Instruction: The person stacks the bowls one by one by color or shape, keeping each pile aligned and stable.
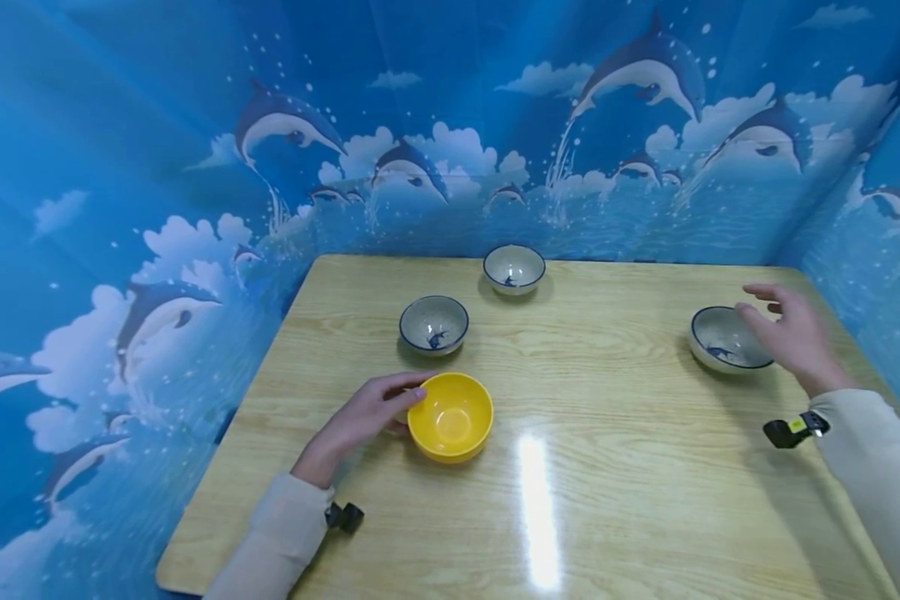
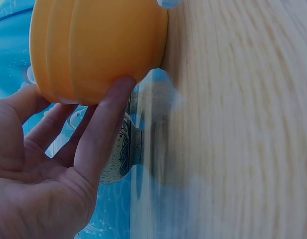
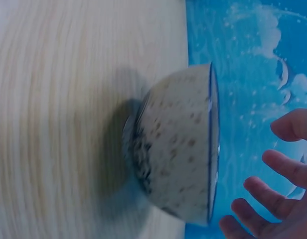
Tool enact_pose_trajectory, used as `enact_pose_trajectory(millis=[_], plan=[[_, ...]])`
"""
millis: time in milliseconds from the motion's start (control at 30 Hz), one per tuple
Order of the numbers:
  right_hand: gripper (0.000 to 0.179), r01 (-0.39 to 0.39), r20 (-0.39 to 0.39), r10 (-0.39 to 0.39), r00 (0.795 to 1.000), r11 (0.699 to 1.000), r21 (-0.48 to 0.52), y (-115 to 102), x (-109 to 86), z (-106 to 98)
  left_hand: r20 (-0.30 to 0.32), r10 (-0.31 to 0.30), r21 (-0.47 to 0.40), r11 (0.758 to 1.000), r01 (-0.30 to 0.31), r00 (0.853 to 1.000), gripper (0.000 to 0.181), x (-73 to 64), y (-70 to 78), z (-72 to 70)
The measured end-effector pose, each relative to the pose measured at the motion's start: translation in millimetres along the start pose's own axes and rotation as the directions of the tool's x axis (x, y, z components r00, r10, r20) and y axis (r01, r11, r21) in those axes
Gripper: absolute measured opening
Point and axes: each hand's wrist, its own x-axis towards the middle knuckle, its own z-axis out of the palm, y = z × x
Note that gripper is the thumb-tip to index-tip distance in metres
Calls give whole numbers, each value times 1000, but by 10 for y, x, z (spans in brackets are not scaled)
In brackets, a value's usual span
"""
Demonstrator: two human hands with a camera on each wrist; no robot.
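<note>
A plain yellow bowl [image 1: 451,421] stands on the table, left of its middle. My left hand [image 1: 367,415] holds it from the left, thumb at the rim and fingers along the outer wall; the left wrist view shows the fingertips against the yellow side. At the right of the table is a speckled grey bowl [image 1: 722,342] with a dark blue rim and a blue motif inside. Over its right edge hovers my right hand [image 1: 791,333], fingers spread and loosely bent. In the right wrist view, a gap separates those fingers [image 3: 268,196] from the bowl.
Two similar blue-rimmed bowls stand beyond the yellow one: a nearer bowl [image 1: 434,327] and a farther bowl [image 1: 514,271] close to the back edge. A blue dolphin-print cloth [image 1: 450,125] hangs behind the wooden table [image 1: 615,467] and along its sides.
</note>
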Motion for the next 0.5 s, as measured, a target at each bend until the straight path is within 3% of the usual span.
enact_pose_trajectory(millis=[167, 500], plan=[[74, -20, 11, 20, 1000, 1000, -5, 109, 17, -24, -1, 0, 7, 1000, 0, 1000, 48, 5, -1, -2], [76, -38, 116, 39, 992, 999, -5, 353, -10, 6, -1, -2, -1, 1000, 2, 1000, 47, -2, 13, -3]])
